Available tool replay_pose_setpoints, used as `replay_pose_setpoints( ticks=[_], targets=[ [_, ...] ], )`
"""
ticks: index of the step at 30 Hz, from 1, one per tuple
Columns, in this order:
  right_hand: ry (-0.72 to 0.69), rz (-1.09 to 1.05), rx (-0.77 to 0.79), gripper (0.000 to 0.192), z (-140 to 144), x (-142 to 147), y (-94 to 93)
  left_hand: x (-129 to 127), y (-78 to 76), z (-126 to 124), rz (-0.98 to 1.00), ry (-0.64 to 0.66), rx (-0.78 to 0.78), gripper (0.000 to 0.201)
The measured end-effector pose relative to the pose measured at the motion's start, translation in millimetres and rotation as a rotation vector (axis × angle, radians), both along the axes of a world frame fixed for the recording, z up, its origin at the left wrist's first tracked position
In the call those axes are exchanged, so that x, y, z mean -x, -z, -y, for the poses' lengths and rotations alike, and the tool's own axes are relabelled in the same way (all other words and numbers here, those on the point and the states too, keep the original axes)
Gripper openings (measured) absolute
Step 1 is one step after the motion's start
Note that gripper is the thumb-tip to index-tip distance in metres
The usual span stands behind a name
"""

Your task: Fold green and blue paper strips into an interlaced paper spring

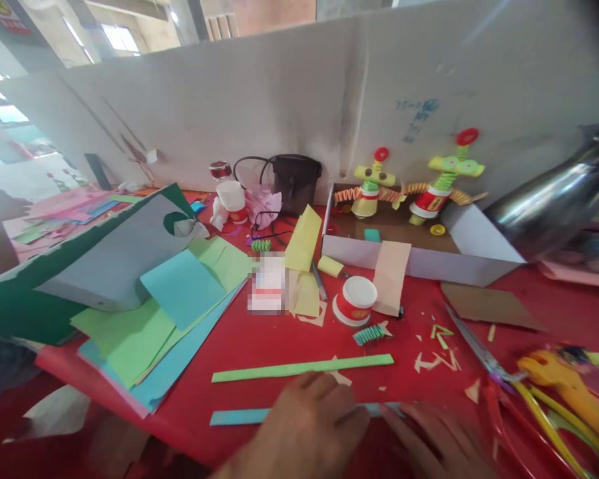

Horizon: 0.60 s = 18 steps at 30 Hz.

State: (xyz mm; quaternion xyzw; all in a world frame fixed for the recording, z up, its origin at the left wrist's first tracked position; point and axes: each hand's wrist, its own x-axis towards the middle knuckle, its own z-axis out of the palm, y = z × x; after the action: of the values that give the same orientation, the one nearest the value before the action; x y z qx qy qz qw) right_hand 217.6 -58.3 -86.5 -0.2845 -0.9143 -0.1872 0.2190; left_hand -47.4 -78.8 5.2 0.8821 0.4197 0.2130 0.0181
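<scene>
Both hands, left (304, 432) and right (442, 442), press flat, open, on blue strip (239, 417). Risk: strip creases or slips on table (279, 339); scissors (479, 352) near right.

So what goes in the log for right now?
left hand: on blue strip | right hand: on strip's other end | green strip: beyond | scissors: right

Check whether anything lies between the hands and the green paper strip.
Nothing visible does. The left hand and right hand rest on the blue strip, and the green strip lies just beyond on bare red table, with only small paper scraps nearby.
</scene>
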Motion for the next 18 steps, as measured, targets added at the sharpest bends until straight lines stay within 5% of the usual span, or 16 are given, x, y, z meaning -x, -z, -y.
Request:
replay_pose_setpoints(
  ticks=[5, 18],
  targets=[
    [0.036, -0.065, 0.09, 0.034, 9, 7, -10.8, -43, 44.0, 21, 0.094, -0.172, -0.036, 0.015],
    [0.085, -0.011, 0.05, 0.039, 23, 21, -22.1, -43, 58.0, 33, 0.044, -0.184, -0.014, 0.028]
  ],
)
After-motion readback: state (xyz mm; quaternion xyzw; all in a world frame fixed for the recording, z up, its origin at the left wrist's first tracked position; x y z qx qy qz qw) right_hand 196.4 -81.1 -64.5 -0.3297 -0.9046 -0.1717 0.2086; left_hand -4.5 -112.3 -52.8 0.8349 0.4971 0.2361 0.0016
